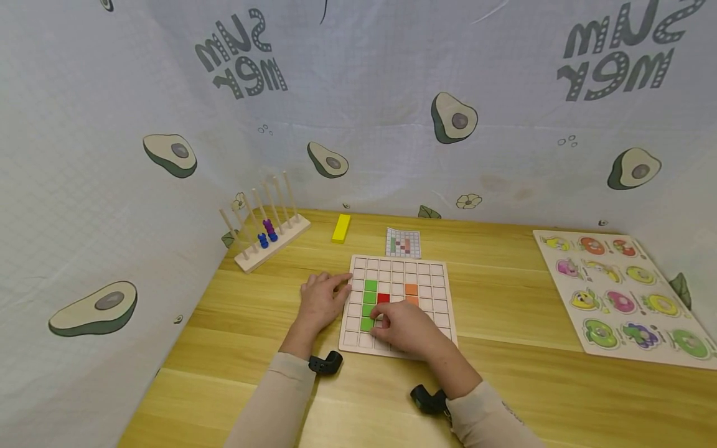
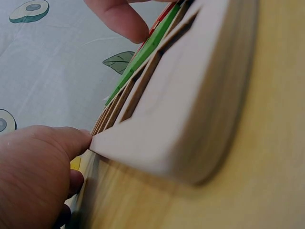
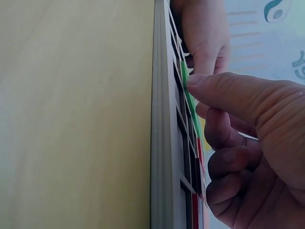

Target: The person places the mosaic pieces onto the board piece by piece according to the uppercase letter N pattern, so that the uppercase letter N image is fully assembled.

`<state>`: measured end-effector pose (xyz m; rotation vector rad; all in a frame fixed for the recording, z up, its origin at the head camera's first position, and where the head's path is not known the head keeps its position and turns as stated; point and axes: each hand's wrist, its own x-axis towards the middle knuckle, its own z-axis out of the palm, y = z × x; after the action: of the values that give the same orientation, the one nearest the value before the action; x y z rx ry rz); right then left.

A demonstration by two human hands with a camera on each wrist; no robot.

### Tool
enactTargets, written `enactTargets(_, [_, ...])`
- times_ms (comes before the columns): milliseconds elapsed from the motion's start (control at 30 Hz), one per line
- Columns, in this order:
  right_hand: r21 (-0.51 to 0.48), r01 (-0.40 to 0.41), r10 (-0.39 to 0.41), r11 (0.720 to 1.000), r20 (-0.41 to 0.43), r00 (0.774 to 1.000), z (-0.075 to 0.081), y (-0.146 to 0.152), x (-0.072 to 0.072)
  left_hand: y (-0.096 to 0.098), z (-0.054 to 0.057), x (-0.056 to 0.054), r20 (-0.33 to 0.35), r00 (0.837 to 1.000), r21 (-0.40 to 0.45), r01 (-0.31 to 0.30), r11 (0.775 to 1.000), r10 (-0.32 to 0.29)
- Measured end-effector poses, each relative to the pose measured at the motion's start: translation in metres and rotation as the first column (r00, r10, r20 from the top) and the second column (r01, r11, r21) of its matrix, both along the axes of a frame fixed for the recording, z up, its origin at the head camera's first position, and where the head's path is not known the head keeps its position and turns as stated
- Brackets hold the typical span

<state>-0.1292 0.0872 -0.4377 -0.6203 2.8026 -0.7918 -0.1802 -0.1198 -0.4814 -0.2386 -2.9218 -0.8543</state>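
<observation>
A pale wooden grid board (image 1: pixel 439 270) lies on the table. Green square tiles (image 1: pixel 370 285) form a column in its left part, beside a red tile (image 1: pixel 383 298); orange tiles (image 1: pixel 411 290) sit farther right. At the board's left edge, my left hand (image 1: pixel 323 302) touches the rim with a fingertip. My right hand (image 1: pixel 406 326) is over the lower middle of the board, its thumb and index finger apart at the lower green tiles. In the right wrist view the thumb (image 3: pixel 224 90) touches a green tile (image 3: pixel 189 98), and the other fingers bend loosely. My right hand hides several squares beneath it.
Behind the board lies a pattern card (image 1: pixel 403 242) with coloured squares, and a yellow block (image 1: pixel 341 228) left of it. A peg stand (image 1: pixel 274 246) with blue and purple beads stands back left. A fruit puzzle board (image 1: pixel 610 286) lies at right.
</observation>
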Motion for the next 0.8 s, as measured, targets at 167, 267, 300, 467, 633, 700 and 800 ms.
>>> enactTargets(167, [-0.001,0.041,-0.041,0.999,0.021,0.999,0.005,0.01,0.0,0.001,0.0,0.0,0.009,1.0,-0.002,-0.003,1.0,0.003])
enactTargets(267, [0.006,0.079,-0.079,0.997,0.055,0.995,0.007,0.019,-0.002,0.001,0.0,-0.001,0.016,1.0,-0.003,-0.005,1.0,0.005])
enactTargets(300, [0.008,0.091,-0.091,0.996,0.065,0.994,0.008,0.023,-0.002,0.001,0.0,-0.001,0.019,1.0,-0.004,-0.004,1.0,0.004])
enactTargets(467, [0.03,0.129,-0.131,0.991,0.065,0.989,0.01,0.044,-0.005,0.0,0.001,0.0,0.012,1.0,0.005,-0.005,1.0,0.005])
enactTargets(633, [0.035,0.163,-0.166,0.986,0.078,0.983,0.015,0.061,-0.006,-0.001,0.003,0.0,0.002,1.0,0.013,-0.008,1.0,0.008])
enactTargets(700, [0.04,0.181,-0.184,0.983,0.093,0.978,0.017,0.068,-0.007,-0.001,0.003,0.0,0.001,1.0,0.017,-0.006,1.0,0.006])
enactTargets(800, [0.051,0.212,-0.216,0.976,0.11,0.97,0.02,0.083,-0.008,-0.001,0.001,0.0,-0.001,1.0,0.022,-0.003,1.0,0.003])
